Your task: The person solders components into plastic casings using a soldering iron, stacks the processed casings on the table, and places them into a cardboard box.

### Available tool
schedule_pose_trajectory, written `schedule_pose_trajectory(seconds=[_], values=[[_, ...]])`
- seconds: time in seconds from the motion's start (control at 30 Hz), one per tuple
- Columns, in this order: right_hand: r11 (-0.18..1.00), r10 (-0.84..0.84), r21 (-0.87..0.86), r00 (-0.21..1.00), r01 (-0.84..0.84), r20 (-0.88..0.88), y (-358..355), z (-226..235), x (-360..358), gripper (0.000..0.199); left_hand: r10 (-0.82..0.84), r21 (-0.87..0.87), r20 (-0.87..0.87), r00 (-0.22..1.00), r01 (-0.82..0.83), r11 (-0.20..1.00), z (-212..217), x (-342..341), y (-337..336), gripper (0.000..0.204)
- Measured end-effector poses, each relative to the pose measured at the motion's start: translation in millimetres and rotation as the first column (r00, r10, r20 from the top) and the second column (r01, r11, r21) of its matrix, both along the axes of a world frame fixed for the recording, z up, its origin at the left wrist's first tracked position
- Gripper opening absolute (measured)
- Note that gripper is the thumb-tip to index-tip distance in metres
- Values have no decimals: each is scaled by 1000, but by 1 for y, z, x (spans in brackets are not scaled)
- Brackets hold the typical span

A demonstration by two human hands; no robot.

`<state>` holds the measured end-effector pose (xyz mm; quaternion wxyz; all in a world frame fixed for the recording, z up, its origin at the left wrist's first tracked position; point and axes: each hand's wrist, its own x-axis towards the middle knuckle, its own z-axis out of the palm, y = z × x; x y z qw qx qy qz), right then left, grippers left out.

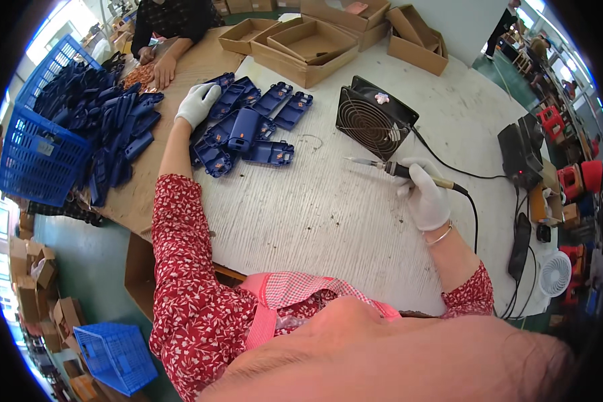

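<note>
My left hand (197,104), in a white glove, reaches to the far left of a group of blue plastic housings (272,153). Its fingers are curled against the edge of one housing (222,81), partly hiding it. Several housings lie with their hollow insides up, small copper-coloured parts showing in some. One closed blue case (244,129) rests on top of them. My right hand (426,195), also gloved, is closed around the handle of a soldering iron (400,170). The iron's tip points left over the white tabletop, apart from the housings.
A black fan (375,115) stands beyond the iron. The iron's cord runs toward a black power unit (521,153) at the right. Blue parts spill from a blue crate (43,157) at left. Cardboard trays (306,53) sit at the back; a co-worker's hands (162,67) work far left.
</note>
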<state>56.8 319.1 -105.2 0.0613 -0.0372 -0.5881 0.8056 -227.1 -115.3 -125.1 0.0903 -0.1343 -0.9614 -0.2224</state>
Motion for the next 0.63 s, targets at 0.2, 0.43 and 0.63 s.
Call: schedule_pose_trajectory(seconds=[0.2,0.43,0.63], values=[[1000,2,0,1000,-2,6,0,0,0,20,-306,309,138,942,253,917,26,28,25,53],[998,-43,35,999,43,4,0,-2,-1,21,-358,-52,-91,929,355,933,78,75,75,37],[999,-44,-5,999,45,20,2,-2,-1,22,-446,-216,-215,869,403,889,79,96,116,18]])
